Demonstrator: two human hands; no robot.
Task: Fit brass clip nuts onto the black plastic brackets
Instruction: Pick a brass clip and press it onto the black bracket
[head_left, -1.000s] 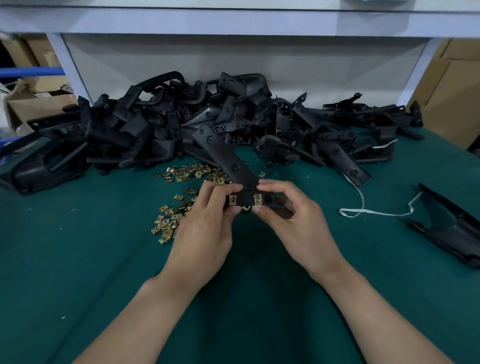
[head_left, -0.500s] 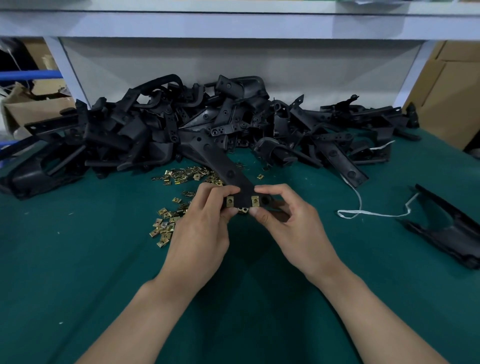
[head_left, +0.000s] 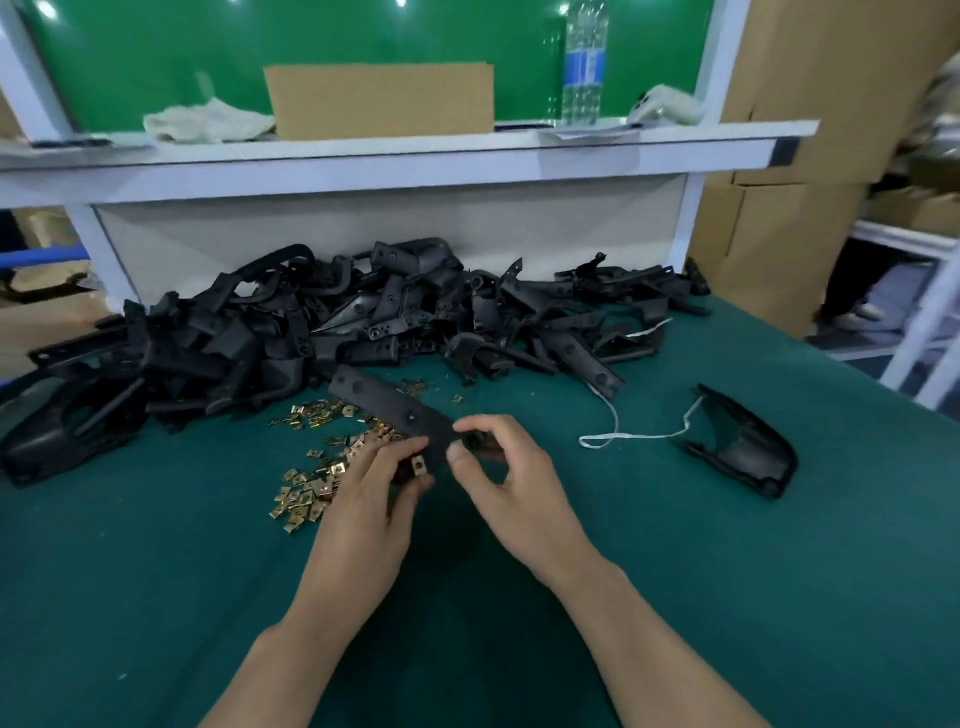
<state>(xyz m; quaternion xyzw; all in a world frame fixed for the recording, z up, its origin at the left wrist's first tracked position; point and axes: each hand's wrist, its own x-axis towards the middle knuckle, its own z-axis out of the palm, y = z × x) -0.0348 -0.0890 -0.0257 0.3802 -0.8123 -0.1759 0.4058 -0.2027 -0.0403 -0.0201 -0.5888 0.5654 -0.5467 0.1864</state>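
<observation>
Over the middle of the green tabletop (head_left: 156, 597), in the head view, both hands hold one long flat black plastic bracket (head_left: 387, 405), its far end pointing toward the heap of black plastic brackets (head_left: 311, 332). The left hand (head_left: 363, 504) pinches the near end, where a square brass clip nut (head_left: 418, 466) sits by its fingertips. The right hand (head_left: 514, 483) pinches the same end between thumb and forefinger. Loose brass clip nuts (head_left: 311, 483) lie scattered just to the left. The step in hand looks like seating nuts on this end. The next move probably calls for pressing the nut fully home, with its hole over the bracket's.
</observation>
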